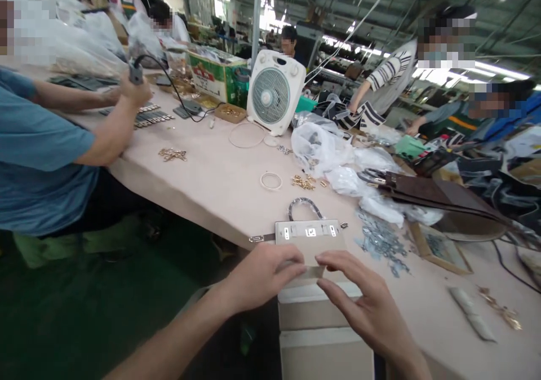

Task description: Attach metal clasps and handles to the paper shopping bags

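Observation:
A beige bag panel [310, 244] lies at the table's near edge, with white-edged metal fittings along its far side. Its dark braided handle [305, 202], wrapped in clear film, arches away from me. Short tabs with metal buckles stick out at both sides. My left hand [268, 270] is closed on the panel's near left part, thumb and fingers close together. To its right, my right hand [366, 295] has thumb and forefinger apart, the forefinger at the panel's near edge. Below hang more beige panels [325, 357] with pale bands, partly hidden by my right hand.
A white box fan [275, 92] stands at the back. Gold fittings [303, 182], a white ring [271, 181] and silvery-blue metal pieces [382, 242] lie around the panel. At left, a co-worker in a blue shirt [42, 154] holds a tool. Plastic bags [319, 146] crowd the right.

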### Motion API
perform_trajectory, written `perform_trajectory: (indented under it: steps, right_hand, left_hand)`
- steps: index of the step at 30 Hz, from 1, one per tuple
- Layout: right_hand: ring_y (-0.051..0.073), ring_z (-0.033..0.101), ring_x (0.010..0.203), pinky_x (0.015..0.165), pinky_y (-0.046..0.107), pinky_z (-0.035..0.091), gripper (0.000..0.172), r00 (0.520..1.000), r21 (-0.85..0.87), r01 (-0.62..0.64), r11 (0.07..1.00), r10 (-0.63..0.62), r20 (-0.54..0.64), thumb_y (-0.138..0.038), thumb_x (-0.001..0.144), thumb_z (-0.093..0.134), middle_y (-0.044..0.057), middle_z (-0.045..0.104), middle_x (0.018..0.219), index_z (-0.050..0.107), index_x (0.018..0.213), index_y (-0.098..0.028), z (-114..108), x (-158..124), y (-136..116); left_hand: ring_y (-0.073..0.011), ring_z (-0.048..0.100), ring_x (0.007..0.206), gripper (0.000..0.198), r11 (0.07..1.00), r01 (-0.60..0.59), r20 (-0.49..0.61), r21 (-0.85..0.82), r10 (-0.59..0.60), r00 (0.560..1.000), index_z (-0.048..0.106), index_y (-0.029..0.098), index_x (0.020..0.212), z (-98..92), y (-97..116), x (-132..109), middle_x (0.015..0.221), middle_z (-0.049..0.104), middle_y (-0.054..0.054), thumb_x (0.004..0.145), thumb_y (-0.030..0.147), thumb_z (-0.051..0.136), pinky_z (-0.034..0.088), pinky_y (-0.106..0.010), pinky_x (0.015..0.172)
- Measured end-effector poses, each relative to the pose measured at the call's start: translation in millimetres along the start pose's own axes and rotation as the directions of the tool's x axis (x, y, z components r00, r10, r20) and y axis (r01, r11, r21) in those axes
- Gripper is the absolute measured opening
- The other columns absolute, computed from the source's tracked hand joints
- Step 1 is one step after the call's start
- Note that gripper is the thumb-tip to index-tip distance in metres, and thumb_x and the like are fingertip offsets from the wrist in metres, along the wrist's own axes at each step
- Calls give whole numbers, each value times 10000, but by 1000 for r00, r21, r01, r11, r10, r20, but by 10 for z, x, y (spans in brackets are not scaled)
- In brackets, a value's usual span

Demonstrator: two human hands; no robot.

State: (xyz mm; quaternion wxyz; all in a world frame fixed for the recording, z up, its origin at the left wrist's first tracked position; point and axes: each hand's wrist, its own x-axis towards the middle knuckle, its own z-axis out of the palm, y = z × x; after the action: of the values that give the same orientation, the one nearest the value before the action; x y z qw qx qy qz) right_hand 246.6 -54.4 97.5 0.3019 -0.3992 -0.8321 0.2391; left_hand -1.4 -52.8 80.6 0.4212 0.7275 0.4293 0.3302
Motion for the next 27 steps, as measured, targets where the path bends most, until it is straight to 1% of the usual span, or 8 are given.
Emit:
perform_trajectory:
  steps: [3,7,9,11,15,21,25,27]
  right_hand:
    - [200,706,947,838,303,570,125,998,62,-52,997,50,37,-289,1022,662,31,741,1051,717,1134,-282,29,31,50]
    - [181,692,892,811,287,539,88,989,114,-128,985,117,92,-304,1036,641,10,734,970,723,1029,-275,96,40,99]
    - [178,689,889,812,282,531,97,983,121,-160,980,147,110,-318,1039,637,6,732,967,721,1018,-275,113,26,125]
    - [179,684,888,814,280,524,104,978,121,-186,975,172,115,-329,1040,632,5,727,962,715,1015,-272,115,8,154]
    - [181,658,878,806,285,504,125,974,122,-207,971,192,124,-320,1053,601,8,700,940,684,983,-258,109,-12,215]
    - [183,617,881,784,300,480,119,989,153,-141,978,133,60,-234,1070,541,23,641,939,607,972,-245,230,-27,276]
    - [196,625,931,828,326,500,182,993,235,91,968,-70,-94,-104,1043,517,35,644,971,604,1059,-263,269,-155,326]
    - [205,636,948,838,339,514,220,981,288,153,945,-109,-160,-84,1030,536,37,653,970,618,1103,-275,175,-222,448]
  left_hand:
    - [-161,675,843,206,999,32,11,25,-32,999,748,221,1084,41,-8,32,916,754,-5,1021,381,634,474,-255,779]
    - [-221,714,1022,486,994,78,39,72,-81,996,560,275,1474,113,-44,83,1078,794,-21,1008,375,655,501,-316,921]
    - [-227,721,1027,357,989,37,89,140,-50,995,650,276,1380,144,-55,126,1098,794,-25,1037,363,601,503,-313,903]
    - [-221,730,970,250,977,-17,130,212,-11,992,757,253,1171,166,-63,174,1050,795,-26,1057,345,554,496,-298,838]
    - [-196,712,852,253,970,-72,143,231,40,989,771,214,999,201,-81,243,921,779,-23,1048,311,544,462,-277,748]
    - [-150,663,765,217,996,16,32,-90,-13,999,766,172,867,309,-104,286,811,748,-12,968,255,593,446,-237,718]
    - [-153,643,747,269,893,166,58,-419,-156,986,745,153,811,400,-232,296,784,736,-19,949,342,612,472,-242,748]
    - [-165,649,773,306,838,244,69,-487,-242,968,742,148,850,437,-346,287,815,744,-28,958,400,606,482,-253,768]
